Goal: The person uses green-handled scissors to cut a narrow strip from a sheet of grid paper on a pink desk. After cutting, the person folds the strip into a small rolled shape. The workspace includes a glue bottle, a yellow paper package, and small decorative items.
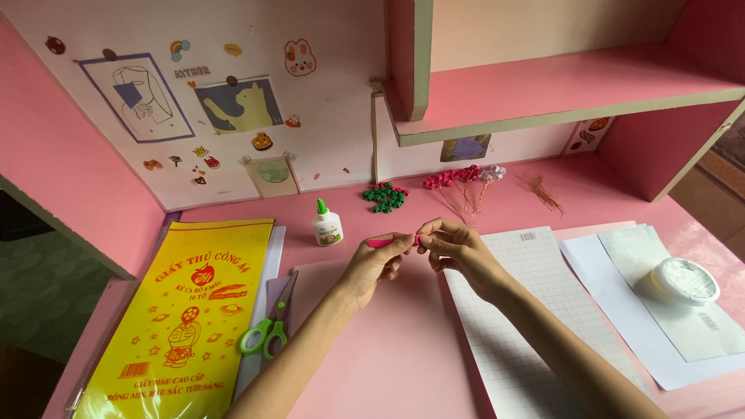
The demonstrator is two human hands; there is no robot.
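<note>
Both my hands meet over the middle of the pink desk (403, 349). My left hand (375, 264) and my right hand (458, 250) pinch the two ends of a thin bright pink paper strip (386, 243) between thumb and fingertips. The strip is held level, a little above a pale pink sheet (322, 283). A small white glue bottle with a green cap (327, 223) stands just behind my left hand. Green-handled scissors (268, 332) lie to the left of my left forearm.
A yellow pack of craft paper (182, 318) lies at the left. A white gridded sheet (535, 310), white papers and a round white lidded tub (684, 280) lie at the right. Small green paper pieces (385, 196), pink paper flowers (458, 180) and thin wires (543, 190) rest at the back, under a pink shelf (559, 93).
</note>
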